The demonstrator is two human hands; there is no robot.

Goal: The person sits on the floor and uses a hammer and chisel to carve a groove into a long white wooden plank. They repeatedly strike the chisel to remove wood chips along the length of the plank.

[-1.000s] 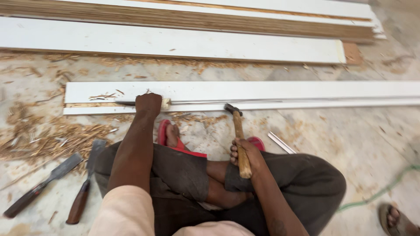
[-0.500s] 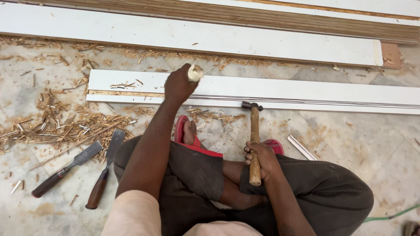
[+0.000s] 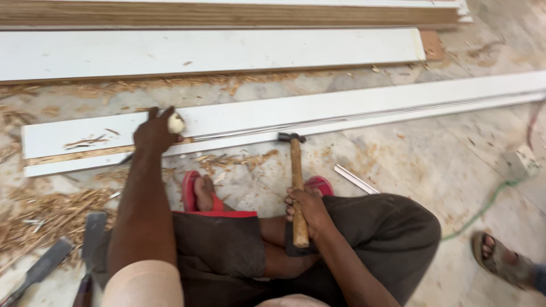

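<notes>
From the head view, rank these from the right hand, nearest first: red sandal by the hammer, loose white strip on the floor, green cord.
From the right hand:
1. Red sandal, just above it.
2. White strip, up and to its right.
3. Green cord, far right on the floor.

White runs the length of the grooved board (image 3: 318,111), broken at its left end by a tan strip of bare wood. Just below that board, straw-yellow shavings (image 3: 51,213) scatter over a mottled grey floor (image 3: 432,153). The hammer (image 3: 297,187) shows a honey-brown handle and dark metal head. Red sandals (image 3: 196,196) peek beneath dark brown trousers (image 3: 375,233). A green cord (image 3: 483,207) snakes right of the board's near edge.
</notes>
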